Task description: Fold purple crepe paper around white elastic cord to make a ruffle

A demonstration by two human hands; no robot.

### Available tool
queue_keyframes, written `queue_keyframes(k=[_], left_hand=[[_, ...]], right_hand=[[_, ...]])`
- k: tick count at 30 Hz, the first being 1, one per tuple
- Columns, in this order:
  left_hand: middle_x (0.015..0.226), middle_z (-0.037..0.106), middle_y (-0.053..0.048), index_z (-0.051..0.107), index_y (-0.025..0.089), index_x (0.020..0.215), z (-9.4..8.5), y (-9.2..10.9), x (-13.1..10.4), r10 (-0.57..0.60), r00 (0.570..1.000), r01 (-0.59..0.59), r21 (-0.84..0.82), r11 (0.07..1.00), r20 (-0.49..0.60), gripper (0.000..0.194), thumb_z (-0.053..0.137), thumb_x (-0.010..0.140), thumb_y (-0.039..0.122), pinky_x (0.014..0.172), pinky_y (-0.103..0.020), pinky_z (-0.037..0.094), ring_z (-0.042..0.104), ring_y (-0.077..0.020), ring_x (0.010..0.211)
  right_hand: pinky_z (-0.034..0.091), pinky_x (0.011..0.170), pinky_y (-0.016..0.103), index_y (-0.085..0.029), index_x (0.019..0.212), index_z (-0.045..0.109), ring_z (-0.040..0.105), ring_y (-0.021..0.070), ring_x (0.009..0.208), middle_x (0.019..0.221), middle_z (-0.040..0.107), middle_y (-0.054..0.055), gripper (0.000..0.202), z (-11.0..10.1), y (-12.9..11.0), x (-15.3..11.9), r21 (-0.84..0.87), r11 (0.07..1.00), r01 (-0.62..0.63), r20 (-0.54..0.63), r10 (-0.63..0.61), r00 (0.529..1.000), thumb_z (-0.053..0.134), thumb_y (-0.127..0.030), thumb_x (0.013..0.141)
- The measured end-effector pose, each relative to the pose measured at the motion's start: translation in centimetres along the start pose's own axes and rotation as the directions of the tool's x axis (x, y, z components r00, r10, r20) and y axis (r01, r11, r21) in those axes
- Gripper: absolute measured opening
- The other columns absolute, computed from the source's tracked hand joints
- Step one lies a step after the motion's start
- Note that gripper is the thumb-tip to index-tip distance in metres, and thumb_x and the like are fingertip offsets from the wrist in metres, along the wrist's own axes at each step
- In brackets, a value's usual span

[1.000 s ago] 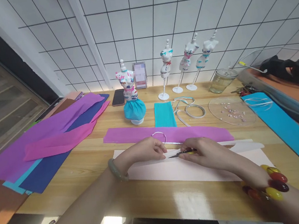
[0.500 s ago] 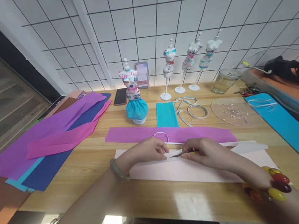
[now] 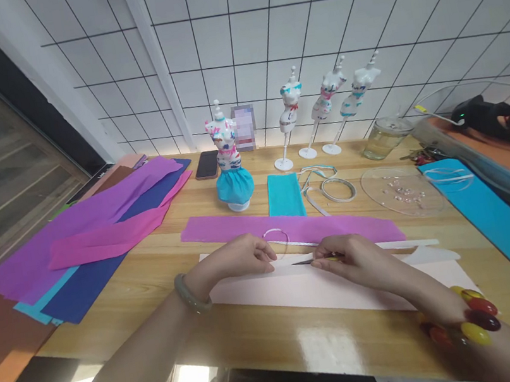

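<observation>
A long pale pink sheet [image 3: 294,293] lies across the table in front of me. My left hand [image 3: 248,257] pinches its far edge between thumb and fingers. My right hand [image 3: 345,254] is closed around small scissors [image 3: 302,263], whose dark pointed blade lies over the sheet and points left toward my other fingers. Behind the right hand, a narrow strip [image 3: 416,243] is parted from the sheet, and a corner there curls up. Just beyond both hands lies a purple strip [image 3: 236,226], with a thin white loop [image 3: 285,232] on it.
A small dress form [image 3: 225,138] in a turquoise skirt and three others [image 3: 291,109] stand along the tiled wall. Coloured sheets [image 3: 110,219] pile up at left. On the right are a dish of beads [image 3: 375,198], a glass jar [image 3: 383,136] and a blue strip [image 3: 495,231].
My left hand has slid a little left along the sheet's edge, away from the scissors. My right hand with the scissors has barely shifted.
</observation>
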State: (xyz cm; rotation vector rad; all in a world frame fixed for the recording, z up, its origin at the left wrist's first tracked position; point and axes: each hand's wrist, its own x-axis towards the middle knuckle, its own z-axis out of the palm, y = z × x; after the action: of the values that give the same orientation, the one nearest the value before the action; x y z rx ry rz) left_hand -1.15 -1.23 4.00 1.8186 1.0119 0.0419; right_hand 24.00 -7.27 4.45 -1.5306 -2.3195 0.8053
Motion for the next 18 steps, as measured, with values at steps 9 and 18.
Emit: queue_keyframes(k=[9, 18], left_hand=[[0.083, 0.07, -0.003, 0.068, 0.018, 0.092, -0.26, -0.53, -0.37, -0.003, 1.0, 0.002, -0.036, 0.999, -0.017, 0.029, 0.064, 0.066, 0.031, 0.061, -0.022, 0.044, 0.064, -0.0177, 0.077], [0.083, 0.069, -0.002, 0.066, 0.017, 0.096, -0.3, -0.7, -0.27, 0.027, 1.0, -0.027, -0.06, 0.998, 0.001, 0.033, 0.063, 0.067, 0.032, 0.061, -0.023, 0.043, 0.063, -0.0169, 0.076]], right_hand=[[0.044, 0.068, 0.028, -0.021, 0.092, 0.065, 0.061, 0.0194, 0.077, 0.09, 0.069, 0.007, 0.028, -0.12, -0.15, -0.34, -0.016, 1.0, -0.02, 0.021, 0.02, 1.0, 0.05, -0.042, 0.085], [0.044, 0.066, 0.028, -0.021, 0.091, 0.065, 0.061, 0.0196, 0.075, 0.087, 0.069, 0.006, 0.028, 0.06, -0.57, -0.18, -0.053, 0.998, -0.028, 0.019, 0.029, 0.999, 0.05, -0.043, 0.084]])
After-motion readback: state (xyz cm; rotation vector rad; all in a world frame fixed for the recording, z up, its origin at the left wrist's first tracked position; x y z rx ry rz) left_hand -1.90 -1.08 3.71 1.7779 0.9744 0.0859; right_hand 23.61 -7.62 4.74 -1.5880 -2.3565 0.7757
